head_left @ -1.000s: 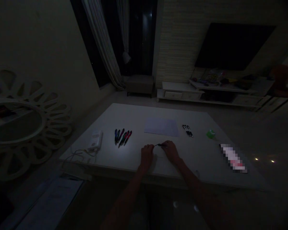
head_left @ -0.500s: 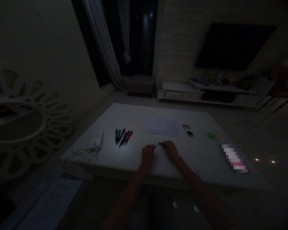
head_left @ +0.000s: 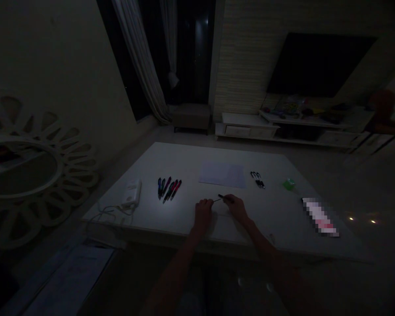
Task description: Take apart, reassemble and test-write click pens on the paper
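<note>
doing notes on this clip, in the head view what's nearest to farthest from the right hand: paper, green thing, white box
1. Sheet of paper: just ahead of the right hand, slightly to its left
2. Green thing: farther off, to the hand's right
3. White box: farthest, well over to the left

The left hand [head_left: 203, 214] and right hand [head_left: 236, 208] sit close together, palms down, apparently curled inward.
</note>
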Tool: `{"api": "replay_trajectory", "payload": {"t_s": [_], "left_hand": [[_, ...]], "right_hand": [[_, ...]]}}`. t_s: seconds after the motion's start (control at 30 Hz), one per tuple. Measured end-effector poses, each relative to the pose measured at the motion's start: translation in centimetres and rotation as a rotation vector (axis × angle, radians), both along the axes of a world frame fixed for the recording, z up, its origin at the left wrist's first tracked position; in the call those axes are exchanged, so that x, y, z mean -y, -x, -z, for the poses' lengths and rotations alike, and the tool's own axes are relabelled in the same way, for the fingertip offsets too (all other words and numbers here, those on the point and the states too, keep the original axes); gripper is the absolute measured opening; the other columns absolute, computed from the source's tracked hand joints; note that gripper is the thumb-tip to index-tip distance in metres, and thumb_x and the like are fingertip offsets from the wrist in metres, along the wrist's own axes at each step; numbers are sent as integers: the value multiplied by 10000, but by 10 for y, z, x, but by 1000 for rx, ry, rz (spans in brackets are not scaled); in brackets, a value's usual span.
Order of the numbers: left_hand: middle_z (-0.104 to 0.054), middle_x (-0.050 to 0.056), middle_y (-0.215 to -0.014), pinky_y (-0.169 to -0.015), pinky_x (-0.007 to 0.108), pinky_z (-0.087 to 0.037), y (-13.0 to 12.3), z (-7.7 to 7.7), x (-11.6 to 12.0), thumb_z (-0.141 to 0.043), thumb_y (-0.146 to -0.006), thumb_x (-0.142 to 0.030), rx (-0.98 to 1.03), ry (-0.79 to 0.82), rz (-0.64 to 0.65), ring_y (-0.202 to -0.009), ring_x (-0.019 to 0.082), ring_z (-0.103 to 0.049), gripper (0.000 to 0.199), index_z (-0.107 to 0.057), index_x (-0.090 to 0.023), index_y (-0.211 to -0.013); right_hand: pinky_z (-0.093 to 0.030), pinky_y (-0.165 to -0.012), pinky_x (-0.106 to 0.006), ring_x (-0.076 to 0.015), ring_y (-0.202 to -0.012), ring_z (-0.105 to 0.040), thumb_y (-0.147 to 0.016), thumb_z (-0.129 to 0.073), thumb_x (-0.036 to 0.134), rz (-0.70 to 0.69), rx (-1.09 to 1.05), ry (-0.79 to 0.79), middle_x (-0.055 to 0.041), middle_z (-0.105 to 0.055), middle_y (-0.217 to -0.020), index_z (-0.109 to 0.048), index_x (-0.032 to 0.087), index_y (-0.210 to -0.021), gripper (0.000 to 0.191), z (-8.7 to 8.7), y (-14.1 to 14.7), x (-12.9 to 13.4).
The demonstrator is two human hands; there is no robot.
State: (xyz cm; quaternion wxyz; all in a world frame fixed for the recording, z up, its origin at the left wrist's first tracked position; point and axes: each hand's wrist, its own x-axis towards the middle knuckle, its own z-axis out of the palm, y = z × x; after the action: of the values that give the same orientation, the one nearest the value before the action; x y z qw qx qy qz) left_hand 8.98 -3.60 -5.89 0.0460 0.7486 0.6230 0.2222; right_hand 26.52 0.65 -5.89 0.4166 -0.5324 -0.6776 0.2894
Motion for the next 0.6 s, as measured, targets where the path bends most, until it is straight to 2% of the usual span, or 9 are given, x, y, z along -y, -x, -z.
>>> {"api": "replay_trajectory", "payload": {"t_s": [0.2, 0.37, 0.6], "left_hand": [[-577, 48, -977, -798, 312, -337, 0, -1, 1, -427, -885, -136, -23, 38, 9, -952, 186, -501, 209, -551, -213, -1034], [-580, 44, -981, -790, 307, -337, 1, -3, 1, -421, -885, -129, -29, 41, 13, -948, 181, -503, 225, -544, -224, -1048], [-575, 48, -980, -785, 308, -338, 0, -6, 1, -434, -885, -143, -63, 58, 4, -944, 182, -502, 205, -552, -219, -1035]], "right_hand": [[-480, -679, -304, -187, -716, -624, -752, -562, 494, -30, -80, -31, -53, -692, -795, -668, 196, -774, 317, -8, 4, -1], [-485, -685, -305, -186, -723, -632, -766, -558, 472, -7, -86, -32, -52, -695, -787, -671, 198, -773, 297, -17, 2, 1], [-488, -684, -306, -182, -726, -626, -752, -580, 438, -58, -52, -29, -40, -692, -778, -662, 205, -756, 247, -22, 5, 4]]}}
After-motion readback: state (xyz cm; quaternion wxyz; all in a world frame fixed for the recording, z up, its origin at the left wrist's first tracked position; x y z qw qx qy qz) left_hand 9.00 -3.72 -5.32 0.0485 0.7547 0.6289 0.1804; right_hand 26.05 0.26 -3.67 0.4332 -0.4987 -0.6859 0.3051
